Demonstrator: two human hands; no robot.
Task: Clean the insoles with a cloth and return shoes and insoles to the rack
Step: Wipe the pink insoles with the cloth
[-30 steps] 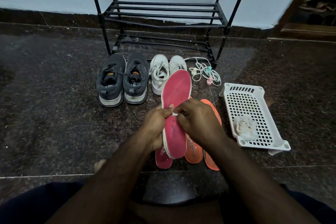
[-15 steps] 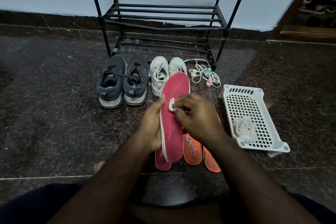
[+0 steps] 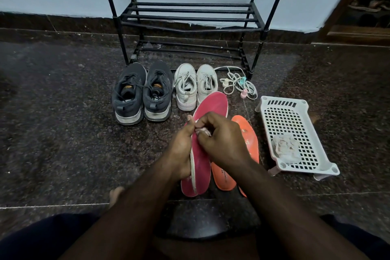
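Dark speckled stone floor, pale wall behind, black rack [image 3: 191, 17] standing bare at the back. Right hand [image 3: 221, 141]: fingers curled tight on a small white cloth [image 3: 202, 131], pressing it against the face of the pink insole [image 3: 207, 112] at about mid-length. Left hand [image 3: 182, 150]: fingers wrapped round the insole's left edge, thumb up near the cloth, holding the piece tilted above the floor, toe end pointing to the rack. Judged light, thin and flexible — it will bow under rubbing pressure, so support belongs directly behind the wiped spot, as the left hand gives it; the edges offer the surest hold. A second pink insole [image 3: 186, 188] lies beneath, two orange insoles [image 3: 245, 137] just to the right. Dark shoes [image 3: 140, 93] and white shoes [image 3: 195, 85] stand before the rack, insoles out; loose laces [image 3: 238, 85] beside them; a white basket [image 3: 293, 133] further right holds another cloth. Against half a second ago, the cloth sits lower on the insole — the wiping stroke has travelled toward the heel, and the left thumb has closed up to it.
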